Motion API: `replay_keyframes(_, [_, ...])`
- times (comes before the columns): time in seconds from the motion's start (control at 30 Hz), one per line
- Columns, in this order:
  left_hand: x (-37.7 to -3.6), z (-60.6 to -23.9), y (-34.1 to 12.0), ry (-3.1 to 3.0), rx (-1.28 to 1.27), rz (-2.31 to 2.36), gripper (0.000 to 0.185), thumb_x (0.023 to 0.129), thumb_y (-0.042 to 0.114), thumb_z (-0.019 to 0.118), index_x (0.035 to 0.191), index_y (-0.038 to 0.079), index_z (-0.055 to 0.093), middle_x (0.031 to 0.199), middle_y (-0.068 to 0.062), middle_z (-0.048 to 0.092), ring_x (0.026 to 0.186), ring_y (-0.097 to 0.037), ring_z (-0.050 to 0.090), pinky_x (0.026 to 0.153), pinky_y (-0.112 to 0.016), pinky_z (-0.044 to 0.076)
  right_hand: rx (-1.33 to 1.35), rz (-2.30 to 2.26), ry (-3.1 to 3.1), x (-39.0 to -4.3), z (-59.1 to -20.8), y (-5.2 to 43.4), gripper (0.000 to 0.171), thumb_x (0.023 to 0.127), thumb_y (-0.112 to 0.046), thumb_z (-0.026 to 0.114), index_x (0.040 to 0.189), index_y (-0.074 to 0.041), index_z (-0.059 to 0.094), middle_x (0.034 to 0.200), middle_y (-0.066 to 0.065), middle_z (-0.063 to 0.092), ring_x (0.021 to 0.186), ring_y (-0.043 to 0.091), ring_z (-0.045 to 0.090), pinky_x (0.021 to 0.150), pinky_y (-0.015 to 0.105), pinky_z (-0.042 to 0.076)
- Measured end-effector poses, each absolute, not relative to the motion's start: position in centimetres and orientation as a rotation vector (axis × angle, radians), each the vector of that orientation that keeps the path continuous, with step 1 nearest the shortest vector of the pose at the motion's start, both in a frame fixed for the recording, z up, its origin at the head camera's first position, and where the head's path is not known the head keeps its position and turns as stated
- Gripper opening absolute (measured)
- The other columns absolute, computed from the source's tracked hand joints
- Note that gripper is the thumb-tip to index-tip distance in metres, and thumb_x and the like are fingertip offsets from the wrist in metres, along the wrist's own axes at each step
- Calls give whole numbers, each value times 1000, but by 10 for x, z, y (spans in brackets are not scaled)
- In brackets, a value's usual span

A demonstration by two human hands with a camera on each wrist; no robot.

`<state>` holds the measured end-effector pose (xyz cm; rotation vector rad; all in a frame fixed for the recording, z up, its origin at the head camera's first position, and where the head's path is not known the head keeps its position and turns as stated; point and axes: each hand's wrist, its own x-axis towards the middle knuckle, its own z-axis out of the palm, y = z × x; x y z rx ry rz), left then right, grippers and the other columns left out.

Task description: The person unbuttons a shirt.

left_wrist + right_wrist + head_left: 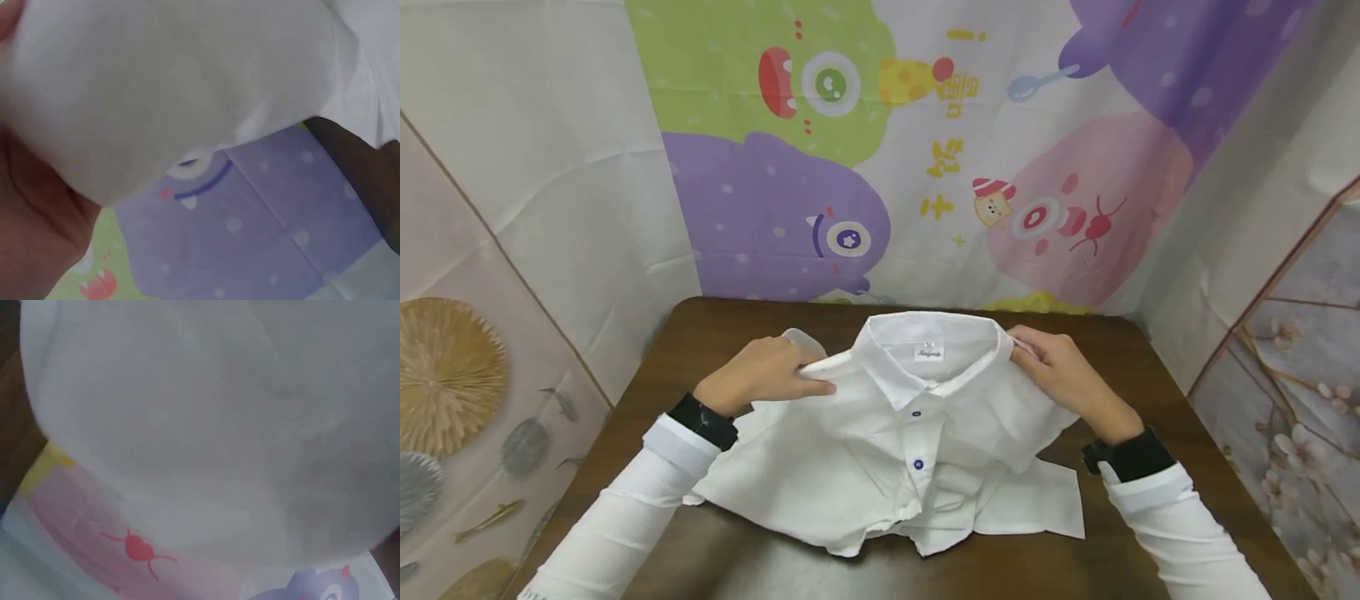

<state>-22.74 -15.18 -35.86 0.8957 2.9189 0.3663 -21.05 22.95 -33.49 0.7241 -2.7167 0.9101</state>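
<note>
left hand (767, 372) and right hand (1060, 372) each pinch a shoulder of the white shirt (902, 433), mid-table (715, 333), collar far. uneven pulling may bunch the loose near hem.

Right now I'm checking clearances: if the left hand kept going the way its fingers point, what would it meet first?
The left hand grips the white shirt at the shoulder, its fingers pointing toward the collar. The collar probably comes first; depth is unclear.
</note>
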Motion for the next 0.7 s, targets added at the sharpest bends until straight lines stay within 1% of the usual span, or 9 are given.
replay_keyframes(0.1, [-229, -359, -165, 2841, 879, 428, 23, 85, 42, 62, 91, 22, 70, 74, 11, 61, 68, -6, 52, 63, -28, 43, 704, 826, -2750, -214, -333, 234, 10, 90, -14, 60, 94, -8, 66, 88, 7, 69, 75, 15, 58, 67, 30, 47])
replay_keyframes(0.2, [-228, -352, -177, 2798, 848, 477, 18, 88, 31, 61, 79, 17, 65, 64, 9, 49, 62, -7, 44, 61, -26, 39, 687, 760, -2780, -218, -331, 239, 10, 89, -16, 61, 92, -8, 67, 84, 6, 69, 71, 15, 56, 64, 30, 45])
replay_keyframes(0.23, [-227, -348, -180, 2809, 827, 473, 17, 88, 30, 61, 79, 17, 64, 63, 10, 44, 61, -7, 42, 60, -26, 37, 681, 753, -2790, -219, -330, 240, 11, 89, -17, 62, 92, -8, 68, 83, 5, 68, 70, 15, 56, 63, 30, 45])
replay_keyframes(0.33, [-225, -336, -186, 2902, 751, 428, 26, 90, 29, 60, 68, 16, 50, 60, 7, 30, 58, -10, 37, 56, -27, 32, 653, 734, -2799, -222, -328, 243, 12, 88, -18, 64, 90, -8, 70, 78, 3, 65, 68, 14, 52, 61, 27, 43])
replay_keyframes(0.43, [-225, -324, -187, 3059, 677, 354, 28, 90, 32, 59, 68, 16, 51, 58, 5, 34, 56, -13, 42, 53, -28, 32, 601, 731, -2794, -225, -324, 241, 15, 85, -18, 67, 90, -5, 72, 77, 6, 65, 70, 17, 53, 62, 29, 45])
replay_keyframes(0.47, [-225, -321, -187, 3122, 651, 328, 28, 89, 33, 60, 68, 16, 52, 57, 3, 38, 56, -15, 45, 51, -29, 33, 579, 736, -2791, -227, -322, 239, 16, 85, -19, 67, 91, -5, 72, 78, 8, 65, 71, 19, 54, 62, 30, 45])
replay_keyframes(0.57, [-226, -312, -183, 3299, 556, 286, 22, 87, 34, 62, 78, 15, 65, 62, -3, 56, 57, -24, 55, 46, -34, 39, 505, 742, -2782, -232, -319, 234, 19, 85, -20, 67, 94, -4, 73, 85, 12, 69, 77, 25, 60, 64, 32, 47])
replay_keyframes(0.63, [-227, -307, -180, 3381, 492, 283, 19, 87, 33, 63, 89, 15, 71, 74, -9, 64, 64, -31, 59, 47, -40, 44, 443, 766, -2797, -237, -317, 231, 21, 87, -22, 65, 98, -5, 72, 77, 12, 68, 69, 26, 60, 59, 31, 45])
replay_keyframes(0.7, [-231, -303, -176, 3426, 417, 317, 20, 87, 29, 62, 94, 14, 73, 85, -13, 63, 72, -34, 58, 48, -43, 45, 384, 785, -2810, -242, -316, 226, 24, 88, -24, 63, 103, -7, 72, 65, 10, 64, 57, 24, 59, 52, 30, 42])
